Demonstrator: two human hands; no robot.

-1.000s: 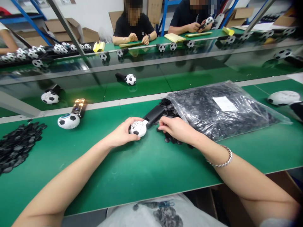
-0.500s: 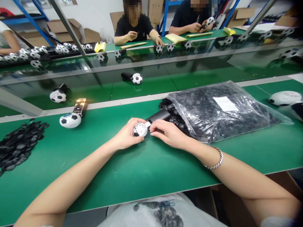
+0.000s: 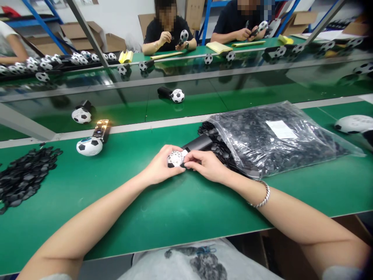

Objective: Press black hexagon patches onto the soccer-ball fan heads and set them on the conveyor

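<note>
My left hand (image 3: 161, 168) cups a small soccer-ball fan (image 3: 175, 158), white with black patches, whose black handle (image 3: 198, 143) points away to the right. My right hand (image 3: 206, 164) meets it from the right, fingertips pinched against the ball head; what they pinch is too small to see. Both hands rest on the green table (image 3: 180, 210). Just behind the right hand lies a clear plastic bag (image 3: 274, 136) full of small black pieces, with some spilling from its mouth (image 3: 212, 136).
Another soccer-ball fan (image 3: 89, 146) lies at left with a lit handle (image 3: 100, 129). A heap of black pieces (image 3: 23, 177) covers the far left. Several fans ride the conveyor (image 3: 186, 105) behind. A white fan head (image 3: 354, 123) sits far right. Two people work opposite.
My right hand left the black pieces at the bag's mouth and came to the fan's ball head. The fans on the conveyor moved to the right.
</note>
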